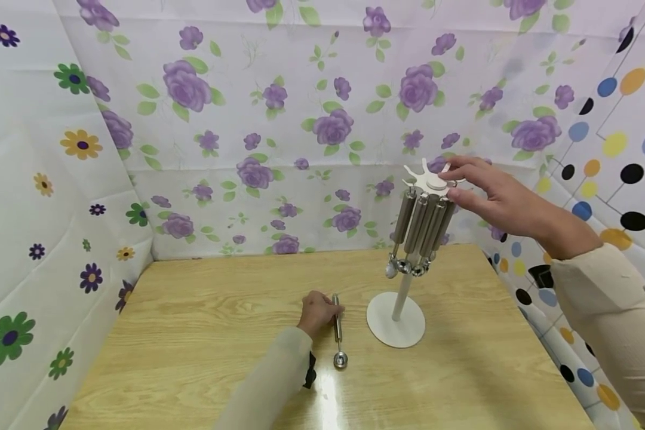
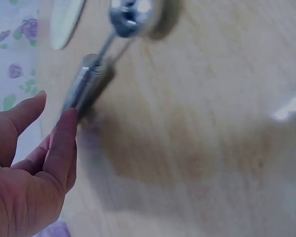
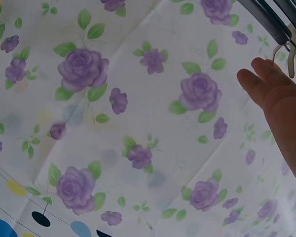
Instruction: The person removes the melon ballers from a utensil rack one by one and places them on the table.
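A white stand [image 1: 396, 325] with a round base stands on the wooden table [image 1: 193, 334]. Several metal-handled utensils [image 1: 423, 222] hang from its star-shaped top [image 1: 429, 179]. My right hand [image 1: 462, 179] rests on that top with straight fingers. In the right wrist view the right hand [image 3: 261, 76] shows beside the dark handles [image 3: 269, 22]. A metal scoop [image 1: 337, 331] lies on the table left of the base. My left hand [image 1: 322, 310] sits at its handle end. In the left wrist view the left hand [image 2: 56, 106] touches the scoop's handle [image 2: 86, 84] with a fingertip, not wrapped round it.
Flowered cloth walls [image 1: 301, 119] close the table at the back and left. A dotted cloth [image 1: 613, 149] hangs on the right. Bare wood stretches across the left half of the table. The stand's base [image 2: 66, 15] lies just beyond the scoop's head [image 2: 130, 12].
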{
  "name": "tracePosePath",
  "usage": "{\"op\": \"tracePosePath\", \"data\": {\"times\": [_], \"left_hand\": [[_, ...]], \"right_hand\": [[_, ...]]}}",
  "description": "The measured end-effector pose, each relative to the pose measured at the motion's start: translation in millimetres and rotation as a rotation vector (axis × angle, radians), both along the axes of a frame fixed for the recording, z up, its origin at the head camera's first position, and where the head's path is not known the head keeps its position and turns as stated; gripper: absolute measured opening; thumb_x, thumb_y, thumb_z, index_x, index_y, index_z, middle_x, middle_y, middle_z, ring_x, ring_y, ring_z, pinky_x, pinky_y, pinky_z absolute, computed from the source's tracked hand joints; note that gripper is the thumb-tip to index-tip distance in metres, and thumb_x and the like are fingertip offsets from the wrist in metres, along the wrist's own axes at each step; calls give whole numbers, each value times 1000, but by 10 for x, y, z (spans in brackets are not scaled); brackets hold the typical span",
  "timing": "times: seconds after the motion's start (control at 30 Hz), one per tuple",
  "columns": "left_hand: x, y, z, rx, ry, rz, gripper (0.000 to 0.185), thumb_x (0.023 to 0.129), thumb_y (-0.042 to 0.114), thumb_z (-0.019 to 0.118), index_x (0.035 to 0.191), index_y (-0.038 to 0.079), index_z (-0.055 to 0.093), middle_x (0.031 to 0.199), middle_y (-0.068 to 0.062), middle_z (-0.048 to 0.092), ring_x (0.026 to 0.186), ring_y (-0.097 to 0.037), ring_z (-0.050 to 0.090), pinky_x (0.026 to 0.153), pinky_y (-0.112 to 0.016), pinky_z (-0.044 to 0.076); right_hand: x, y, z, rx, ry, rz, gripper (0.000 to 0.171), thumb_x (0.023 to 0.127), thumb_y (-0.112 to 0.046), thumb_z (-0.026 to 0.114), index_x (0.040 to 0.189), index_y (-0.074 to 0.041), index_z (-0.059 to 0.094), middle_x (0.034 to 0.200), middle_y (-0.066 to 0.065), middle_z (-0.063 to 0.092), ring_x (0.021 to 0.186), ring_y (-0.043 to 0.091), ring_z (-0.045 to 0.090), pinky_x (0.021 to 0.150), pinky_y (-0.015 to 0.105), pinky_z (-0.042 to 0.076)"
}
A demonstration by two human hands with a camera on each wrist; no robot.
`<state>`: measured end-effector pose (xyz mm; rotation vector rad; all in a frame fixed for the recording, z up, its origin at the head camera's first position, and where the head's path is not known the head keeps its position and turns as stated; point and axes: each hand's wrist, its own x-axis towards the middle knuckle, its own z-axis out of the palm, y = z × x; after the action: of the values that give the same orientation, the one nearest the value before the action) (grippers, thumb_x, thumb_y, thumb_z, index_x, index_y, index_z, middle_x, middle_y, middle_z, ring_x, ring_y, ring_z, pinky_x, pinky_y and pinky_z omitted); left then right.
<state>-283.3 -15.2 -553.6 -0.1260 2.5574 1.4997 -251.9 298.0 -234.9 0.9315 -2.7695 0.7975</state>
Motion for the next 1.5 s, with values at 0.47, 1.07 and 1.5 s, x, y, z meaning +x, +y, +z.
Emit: {"op": "tracePosePath", "data": {"times": [0.47, 1.07, 1.5], "left_hand": [[-177, 69, 1081, 219, 63, -171, 33, 90, 16, 78, 115, -4, 70, 101, -13, 71, 92, -32, 71, 77, -33, 60], [-136, 340, 2236, 283, 252, -523, 38, 96, 15, 70, 131, 3, 65, 125, -10, 67, 111, -18, 64, 91, -27, 54], [-95, 575, 2302, 350, 298, -571, 36, 96, 4, 67, 131, 2, 64, 123, -12, 68, 109, -17, 66, 88, -23, 55]], "right_hand": [[-4, -1, -9, -22, 2, 11, 35, 106, -23, 52, 134, -1, 53, 159, 20, 28, 146, 44, 22, 106, 71, 26], [-59, 18, 39, 98, 29, -37, 57, 104, -32, 54, 151, -2, 41, 154, 21, 31, 136, 45, 35, 98, 65, 34], [-51, 39, 50, 89, 42, -40, 51, 104, -31, 51, 150, -11, 46, 159, 12, 33, 146, 42, 25, 109, 70, 22]]}}
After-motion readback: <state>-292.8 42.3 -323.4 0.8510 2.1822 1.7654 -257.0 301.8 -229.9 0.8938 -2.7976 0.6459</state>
